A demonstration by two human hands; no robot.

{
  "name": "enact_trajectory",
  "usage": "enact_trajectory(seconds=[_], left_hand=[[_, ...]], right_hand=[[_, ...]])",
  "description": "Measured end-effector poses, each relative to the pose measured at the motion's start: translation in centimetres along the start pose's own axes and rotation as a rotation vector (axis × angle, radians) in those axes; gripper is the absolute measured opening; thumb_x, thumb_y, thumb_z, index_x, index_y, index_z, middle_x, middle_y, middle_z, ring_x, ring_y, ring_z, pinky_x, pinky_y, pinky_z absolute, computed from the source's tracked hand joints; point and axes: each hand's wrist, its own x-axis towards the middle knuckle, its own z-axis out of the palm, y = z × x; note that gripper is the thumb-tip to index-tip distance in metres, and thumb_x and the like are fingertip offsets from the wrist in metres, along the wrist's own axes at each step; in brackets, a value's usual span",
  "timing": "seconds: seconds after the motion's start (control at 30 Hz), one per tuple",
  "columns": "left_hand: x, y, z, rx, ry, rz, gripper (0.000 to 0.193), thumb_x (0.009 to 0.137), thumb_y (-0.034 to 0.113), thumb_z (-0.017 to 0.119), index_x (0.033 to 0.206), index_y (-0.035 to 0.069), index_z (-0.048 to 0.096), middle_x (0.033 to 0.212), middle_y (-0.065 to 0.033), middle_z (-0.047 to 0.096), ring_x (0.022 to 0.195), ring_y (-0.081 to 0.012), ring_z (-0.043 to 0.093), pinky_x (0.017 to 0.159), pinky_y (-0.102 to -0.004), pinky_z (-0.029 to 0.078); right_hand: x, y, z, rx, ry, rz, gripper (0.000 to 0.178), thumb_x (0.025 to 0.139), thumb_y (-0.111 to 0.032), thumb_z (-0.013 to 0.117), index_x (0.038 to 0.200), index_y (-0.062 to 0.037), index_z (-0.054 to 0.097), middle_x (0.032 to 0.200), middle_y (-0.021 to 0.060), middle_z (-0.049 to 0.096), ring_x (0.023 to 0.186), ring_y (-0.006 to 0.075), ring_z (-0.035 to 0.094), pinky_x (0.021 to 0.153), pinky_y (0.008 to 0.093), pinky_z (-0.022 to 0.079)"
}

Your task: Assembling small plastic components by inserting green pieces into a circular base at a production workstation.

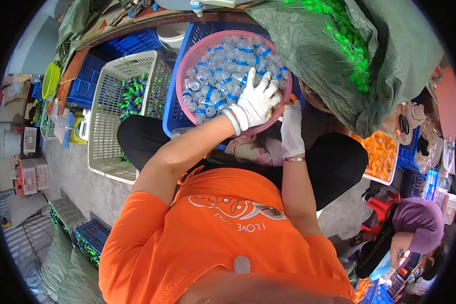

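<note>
- The left hand, gloved in white, lay with its fingers spread wide over small clear plastic pieces (each visible band was blue) heaped inside the pink basin.
- The right hand, also gloved, was at the basin's lower right rim, fingers pointing away from the body; whether it gripped anything, I could not tell.
- A blue crate showed beneath and around the basin.
- Left of the basin stood a cream crate with green and blue pieces.
- Right of the basin, a dark green sack bore bright green pieces.
</note>
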Motion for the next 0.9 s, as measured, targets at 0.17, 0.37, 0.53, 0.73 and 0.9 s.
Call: enact_trajectory(seconds=[0.17, 0.37, 0.53, 0.73, 0.9], left_hand=[[-0.5, -2.5, -0.8, 0.035, -0.027, -0.121, 0.049, 0.07, 0.027, 0.067, 0.118, 0.016, 0.061, 0.136, -0.0159, 0.049, 0.133, -0.0408, 0.04, 0.105, -0.0727, 0.022], [-2.0, -6.1, -1.3, 0.1, -0.063, -0.226, 0.053, 0.07, 0.025, 0.067, 0.122, 0.017, 0.059, 0.138, -0.0158, 0.048, 0.134, -0.0405, 0.039, 0.107, -0.0688, 0.024], [-3.7, -8.6, -2.5, 0.124, -0.01, -0.282, 0.056, 0.073, 0.026, 0.066, 0.127, 0.017, 0.057, 0.14, -0.0161, 0.047, 0.133, -0.041, 0.04, 0.109, -0.0646, 0.026], [-7.4, -10.5, -6.2, 0.058, 0.171, -0.41, 0.057, 0.08, 0.032, 0.068, 0.133, 0.016, 0.056, 0.142, -0.018, 0.045, 0.133, -0.0422, 0.04, 0.11, -0.0588, 0.03], [-14.2, -14.2, -2.2, -0.085, 0.283, -0.676, 0.056, 0.082, 0.039, 0.069, 0.131, 0.014, 0.058, 0.142, -0.0204, 0.046, 0.134, -0.0428, 0.04, 0.111, -0.0558, 0.028]], right_hand=[[1.2, 1.8, -0.4, 0.085, 0.01, 0.088, 0.064, 0.082, 0.004, 0.045, 0.145, 0.0068, 0.033, 0.141, 0.0169, 0.045, 0.126, 0.023, 0.049, 0.104, 0.0329, 0.04], [1.6, 3.0, -0.9, -0.059, -0.016, -0.008, 0.062, 0.085, 0.001, 0.049, 0.145, 0.0056, 0.034, 0.144, 0.018, 0.044, 0.131, 0.0241, 0.045, 0.109, 0.0332, 0.035], [0.7, 0.4, 0.9, -0.424, 0.09, -0.25, 0.057, 0.091, -0.01, 0.051, 0.144, 0.0059, 0.036, 0.145, 0.0228, 0.043, 0.133, 0.0316, 0.044, 0.111, 0.0379, 0.032], [2.7, -5.5, 3.7, -0.704, 0.052, -0.463, 0.054, 0.094, -0.025, 0.053, 0.14, 0.0011, 0.044, 0.142, 0.0258, 0.047, 0.134, 0.0392, 0.041, 0.111, 0.0437, 0.031], [8.2, -2.9, 5.2, -0.867, -0.095, -0.509, 0.051, 0.093, -0.031, 0.057, 0.136, -0.0047, 0.051, 0.138, 0.0234, 0.051, 0.129, 0.0384, 0.045, 0.108, 0.0449, 0.034]])
